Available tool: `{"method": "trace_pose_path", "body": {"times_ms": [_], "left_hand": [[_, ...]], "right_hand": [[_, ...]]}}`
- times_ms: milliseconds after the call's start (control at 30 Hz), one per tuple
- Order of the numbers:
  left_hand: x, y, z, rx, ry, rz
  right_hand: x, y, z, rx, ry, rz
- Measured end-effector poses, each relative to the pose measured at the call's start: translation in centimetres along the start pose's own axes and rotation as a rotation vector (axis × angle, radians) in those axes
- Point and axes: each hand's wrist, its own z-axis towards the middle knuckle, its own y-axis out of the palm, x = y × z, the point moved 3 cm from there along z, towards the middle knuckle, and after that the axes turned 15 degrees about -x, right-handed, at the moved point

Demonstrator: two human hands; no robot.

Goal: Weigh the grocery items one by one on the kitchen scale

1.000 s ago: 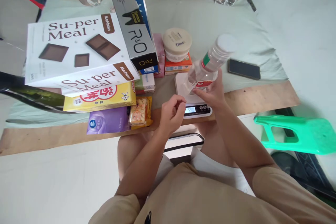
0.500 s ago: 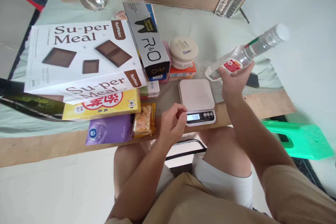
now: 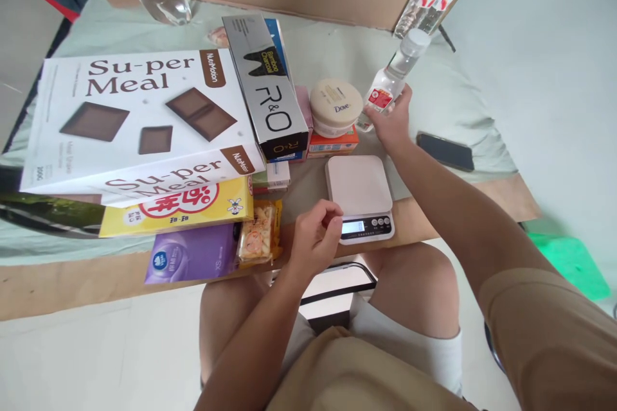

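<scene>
The right hand point(image 3: 393, 121) grips a clear bottle point(image 3: 391, 78) at its base, tilted, on the far side of the tabletop point(image 3: 434, 205) just right of the Dove jar point(image 3: 336, 106). The left hand point(image 3: 315, 237) is loosely curled, holding nothing, touching the near left corner of the white scale point(image 3: 359, 196). A phone point(image 3: 446, 151) lies to the right.
</scene>
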Motion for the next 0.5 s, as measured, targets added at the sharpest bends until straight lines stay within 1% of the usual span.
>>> {"method": "trace_pose_path", "body": {"times_ms": [100, 167, 233, 267, 300, 333, 400, 433, 500], "left_hand": [[0.0, -0.1, 0.0, 0.005, 0.0, -0.003], [-0.1, -0.2, 0.0, 0.011, 0.009, -0.008], [0.0, -0.1, 0.0, 0.015, 0.017, -0.012], [0.0, -0.1, -0.1, 0.015, 0.021, -0.013], [0.0, 0.0, -0.1, 0.014, 0.024, -0.013], [0.0, 0.1, -0.1, 0.011, 0.026, -0.013], [0.0, 0.2, -0.2, 0.003, 0.029, -0.01], [0.0, 0.2, -0.2, 0.0, 0.029, -0.007], [0.0, 0.3, -0.2, -0.003, 0.029, -0.001]], "right_hand": [[0.4, -0.5, -0.2, 0.024, 0.001, -0.017], [-0.3, -1.3, -1.1, 0.077, 0.005, -0.058], [-1.8, -2.0, -2.7, 0.168, -0.006, -0.116], [-2.9, -2.1, -3.6, 0.193, -0.04, -0.151], [-4.2, -2.0, -4.5, 0.191, -0.091, -0.187], [-5.5, -1.6, -5.2, 0.161, -0.152, -0.217], [-8.0, -0.1, -6.2, 0.038, -0.26, -0.248], [-9.1, 0.9, -6.3, -0.024, -0.283, -0.25], [-10.7, 3.0, -5.9, -0.128, -0.266, -0.228]]}}
